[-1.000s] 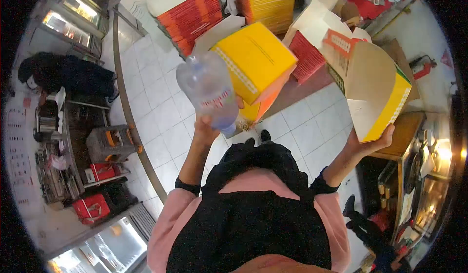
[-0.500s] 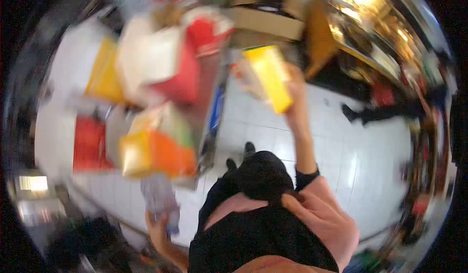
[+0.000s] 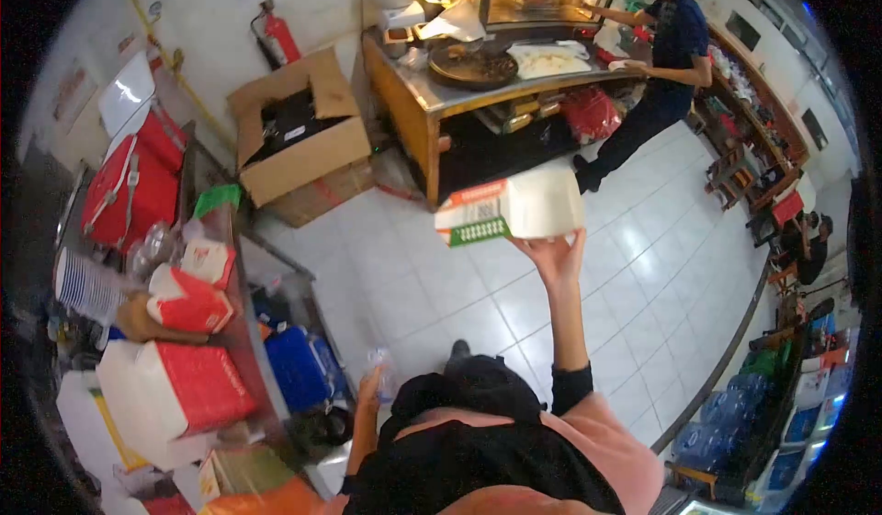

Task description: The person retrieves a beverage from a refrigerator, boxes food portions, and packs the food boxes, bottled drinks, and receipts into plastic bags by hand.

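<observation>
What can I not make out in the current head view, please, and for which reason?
In the head view:
- Small print on the white, green and red cardboard carton: too small and blurred.
- Some fingertips of the right hand: hidden behind that carton.
- Print on the clear plastic bottle in the left hand: too small and blurred.
- Rest of the orange cardboard box: cut off by the bottom edge.

Pink top (image 3: 614,446) with a black cuff (image 3: 571,392), black apron (image 3: 459,464), 1 dark shoe (image 3: 459,349)
</observation>
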### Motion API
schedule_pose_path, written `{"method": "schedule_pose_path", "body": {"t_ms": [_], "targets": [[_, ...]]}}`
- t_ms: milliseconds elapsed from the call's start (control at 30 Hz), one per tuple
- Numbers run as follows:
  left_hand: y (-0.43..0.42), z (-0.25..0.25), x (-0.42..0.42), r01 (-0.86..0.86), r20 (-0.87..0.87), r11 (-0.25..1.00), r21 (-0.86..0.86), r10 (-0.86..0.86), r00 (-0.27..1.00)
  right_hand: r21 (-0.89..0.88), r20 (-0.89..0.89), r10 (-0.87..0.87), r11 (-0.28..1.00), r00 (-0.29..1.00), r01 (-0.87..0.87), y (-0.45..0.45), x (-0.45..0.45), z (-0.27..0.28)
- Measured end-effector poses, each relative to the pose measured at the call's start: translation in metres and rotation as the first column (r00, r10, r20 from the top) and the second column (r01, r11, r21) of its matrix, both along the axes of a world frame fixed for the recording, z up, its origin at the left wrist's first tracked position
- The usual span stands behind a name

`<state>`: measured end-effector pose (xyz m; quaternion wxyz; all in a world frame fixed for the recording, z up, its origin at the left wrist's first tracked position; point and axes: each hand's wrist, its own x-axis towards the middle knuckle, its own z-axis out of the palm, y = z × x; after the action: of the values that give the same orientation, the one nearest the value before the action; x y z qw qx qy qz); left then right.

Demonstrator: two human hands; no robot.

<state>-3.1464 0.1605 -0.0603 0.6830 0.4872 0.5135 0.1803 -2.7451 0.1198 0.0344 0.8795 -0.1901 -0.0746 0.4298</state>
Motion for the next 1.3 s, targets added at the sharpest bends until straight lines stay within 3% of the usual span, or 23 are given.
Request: {"method": "schedule_pose_path", "body": {"t_ms": [33,133,367,400,467,533,600,667,733,833,867,900,933,967,1000,1033,1100,1133,1167,1200,1233,1267,1300], "targets": [[0.008,-0.01,0.022,0.055,-0.051,0.998,0.025,-0.053,0.997,-0.074,-0.104,-0.066,0.996,0.992,0.058,-0.009,0.024,-0.006],[0.033,-0.041,0.073,0.196,-0.199,0.977,0.084,-0.176,0.964,-0.123,-0.184,-0.181,0.979,0.966,0.161,-0.018,0.074,-0.014],[0.107,-0.125,0.19,0.41,-0.485,0.903,0.124,-0.305,0.819,-0.005,-0.266,-0.226,0.972,0.937,0.233,0.087,0.287,-0.073],[0.12,-0.137,0.21,0.435,-0.515,0.892,0.125,-0.316,0.797,0.039,-0.18,-0.213,0.974,0.96,0.223,0.115,0.326,-0.081],[0.146,-0.161,0.25,0.473,-0.569,0.873,0.117,-0.332,0.752,-0.016,-0.213,-0.28,0.959,0.936,0.283,0.177,0.405,-0.08],[0.172,-0.177,0.295,0.501,-0.618,0.859,0.109,-0.336,0.711,0.111,-0.16,-0.207,0.968,0.965,0.226,0.236,0.492,-0.107],[0.193,-0.188,0.34,0.531,-0.657,0.842,0.093,-0.348,0.668,0.051,-0.137,-0.26,0.962,0.956,0.269,0.292,0.559,-0.113],[0.213,-0.195,0.389,0.565,-0.686,0.82,0.094,-0.358,0.633,0.124,-0.018,-0.308,0.943,0.951,0.307,0.342,0.607,-0.111],[0.236,-0.2,0.44,0.625,-0.696,0.771,0.122,-0.382,0.608,0.15,-0.143,-0.296,0.937,0.945,0.316,0.382,0.655,-0.117],[0.277,-0.204,0.523,0.732,-0.693,0.635,0.247,-0.412,0.592,0.122,-0.157,-0.33,0.929,0.931,0.35,0.415,0.726,-0.162],[0.293,-0.202,0.558,0.758,-0.681,0.567,0.323,-0.417,0.602,-0.082,-0.104,-0.245,0.968,0.964,0.237,0.416,0.744,-0.176],[0.306,-0.198,0.591,0.771,-0.665,0.501,0.394,-0.424,0.615,-0.287,-0.076,-0.144,0.951,0.987,0.117,0.409,0.761,-0.185],[0.319,-0.192,0.626,0.765,-0.629,0.45,0.461,-0.443,0.639,-0.295,-0.085,-0.173,0.945,0.981,0.141,0.391,0.769,-0.193],[0.331,-0.185,0.662,0.753,-0.594,0.396,0.525,-0.463,0.658,-0.394,0.136,-0.109,0.906,0.985,0.155,0.367,0.767,-0.2],[0.341,-0.191,0.696,0.81,-0.639,0.428,0.401,-0.503,0.582,-0.483,0.341,-0.016,0.855,0.94,0.19,0.34,0.763,-0.208],[0.347,-0.204,0.726,0.852,-0.675,0.449,0.27,-0.543,0.5,-0.495,0.407,0.092,0.859,0.909,0.134,0.302,0.76,-0.216],[0.359,-0.243,0.776,0.897,-0.632,0.316,0.31,-0.636,0.443,-0.548,0.666,0.169,0.772,0.727,0.322,0.204,0.727,-0.234],[0.364,-0.255,0.805,0.905,-0.629,0.286,0.315,-0.651,0.425,-0.719,0.526,0.402,0.681,0.75,0.139,0.143,0.718,-0.256],[0.363,-0.265,0.83,0.944,-0.647,0.156,0.292,-0.694,0.315,-0.752,0.527,0.437,0.64,0.728,0.16,0.08,0.693,-0.247],[0.355,-0.268,0.854,0.962,-0.662,0.032,0.271,-0.72,0.211,-0.832,0.354,0.431,0.55,0.83,0.069,0.017,0.67,-0.257],[0.338,-0.257,0.871,0.973,-0.74,0.05,0.225,-0.641,0.204,-0.849,0.39,0.459,0.514,0.798,0.12,-0.048,0.651,-0.296],[0.323,-0.246,0.886,0.981,-0.81,0.079,0.179,-0.554,0.193,-0.942,0.073,0.42,0.327,0.904,-0.076,-0.097,0.637,-0.27],[0.321,-0.251,0.904,0.967,-0.767,-0.111,0.23,-0.632,0.11,-0.949,-0.019,0.339,0.289,0.941,-0.123,-0.141,0.628,-0.249]]}}
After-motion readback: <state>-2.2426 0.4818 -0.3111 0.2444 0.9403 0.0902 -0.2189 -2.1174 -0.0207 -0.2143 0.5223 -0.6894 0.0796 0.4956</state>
